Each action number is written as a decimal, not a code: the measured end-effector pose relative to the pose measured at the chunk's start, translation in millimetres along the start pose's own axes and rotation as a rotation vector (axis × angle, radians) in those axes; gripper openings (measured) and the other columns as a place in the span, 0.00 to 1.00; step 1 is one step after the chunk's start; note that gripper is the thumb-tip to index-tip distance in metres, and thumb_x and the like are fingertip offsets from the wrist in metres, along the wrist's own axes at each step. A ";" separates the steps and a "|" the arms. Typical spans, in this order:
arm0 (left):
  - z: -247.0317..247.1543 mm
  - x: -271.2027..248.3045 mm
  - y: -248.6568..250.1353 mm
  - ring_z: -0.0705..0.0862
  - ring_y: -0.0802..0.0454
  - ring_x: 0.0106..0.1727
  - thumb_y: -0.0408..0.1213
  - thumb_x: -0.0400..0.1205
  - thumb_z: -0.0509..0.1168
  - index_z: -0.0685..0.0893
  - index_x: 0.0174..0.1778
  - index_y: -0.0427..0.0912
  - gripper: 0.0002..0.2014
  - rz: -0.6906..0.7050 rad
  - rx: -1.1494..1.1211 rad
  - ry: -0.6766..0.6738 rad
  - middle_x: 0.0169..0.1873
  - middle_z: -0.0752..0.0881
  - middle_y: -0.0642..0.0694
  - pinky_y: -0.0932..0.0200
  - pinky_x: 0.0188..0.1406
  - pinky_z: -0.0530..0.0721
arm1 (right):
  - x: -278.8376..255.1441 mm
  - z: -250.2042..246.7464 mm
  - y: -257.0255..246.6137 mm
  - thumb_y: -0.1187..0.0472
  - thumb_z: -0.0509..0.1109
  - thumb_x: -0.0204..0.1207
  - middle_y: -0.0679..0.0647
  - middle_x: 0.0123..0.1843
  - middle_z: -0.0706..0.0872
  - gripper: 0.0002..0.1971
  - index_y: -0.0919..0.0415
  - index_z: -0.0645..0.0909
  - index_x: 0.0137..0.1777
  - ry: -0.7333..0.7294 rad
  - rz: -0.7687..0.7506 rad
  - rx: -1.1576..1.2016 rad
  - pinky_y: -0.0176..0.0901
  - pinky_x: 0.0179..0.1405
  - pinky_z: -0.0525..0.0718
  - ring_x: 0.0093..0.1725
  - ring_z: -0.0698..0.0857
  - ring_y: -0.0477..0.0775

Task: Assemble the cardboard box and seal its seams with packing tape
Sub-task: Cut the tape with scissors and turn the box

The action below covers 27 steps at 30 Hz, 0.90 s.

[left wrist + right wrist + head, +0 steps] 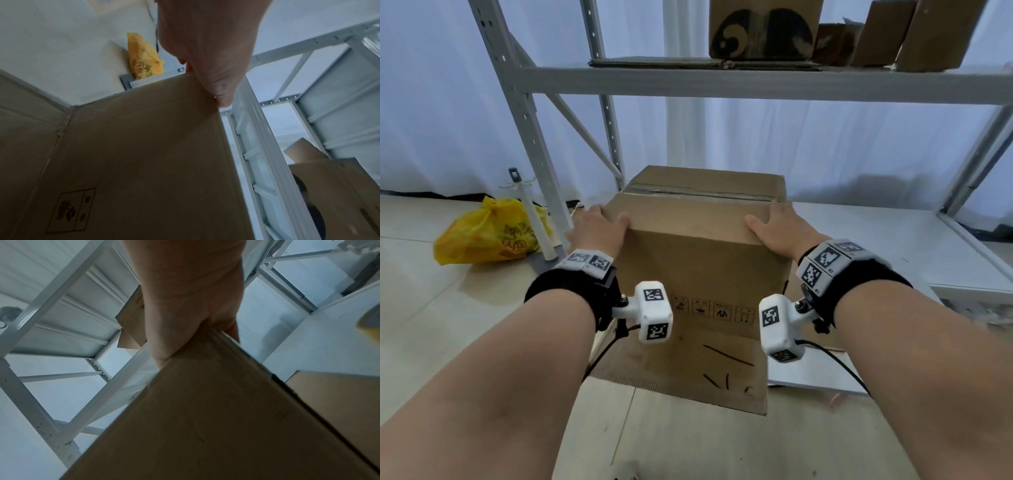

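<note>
A brown cardboard box stands upright on the floor in front of the metal rack. Its top flaps are folded shut, and a seam runs across the top. A lower flap lies flat on the floor toward me. My left hand grips the top left corner, thumb on top and fingers down the side. My right hand grips the top right corner the same way. The left wrist view shows the left hand pinching the box edge. The right wrist view shows the right hand clamped over a box corner.
A yellow plastic bag lies on the floor to the left, beside a white post. The grey rack carries other cartons above. A white low shelf board sits to the right, with a yellowish roll on it.
</note>
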State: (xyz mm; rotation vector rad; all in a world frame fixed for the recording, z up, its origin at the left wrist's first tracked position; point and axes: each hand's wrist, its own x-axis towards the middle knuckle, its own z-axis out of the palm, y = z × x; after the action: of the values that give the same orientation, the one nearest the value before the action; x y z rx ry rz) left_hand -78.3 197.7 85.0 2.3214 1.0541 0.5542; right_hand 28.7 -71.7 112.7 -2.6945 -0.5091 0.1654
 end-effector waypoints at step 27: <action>-18.6 -109.1 6.9 0.79 0.36 0.62 0.49 0.77 0.64 0.63 0.71 0.32 0.32 -0.039 -0.335 -0.053 0.64 0.77 0.33 0.42 0.61 0.79 | -83.9 21.3 -26.3 0.38 0.59 0.80 0.68 0.83 0.32 0.38 0.49 0.48 0.85 0.091 0.190 0.384 0.68 0.80 0.52 0.82 0.43 0.75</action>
State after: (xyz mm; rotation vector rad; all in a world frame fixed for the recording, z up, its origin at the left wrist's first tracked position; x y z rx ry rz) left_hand -151.5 114.5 87.7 2.0077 0.9028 0.6011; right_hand -61.6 -72.8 107.2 -2.3554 -0.1702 0.1720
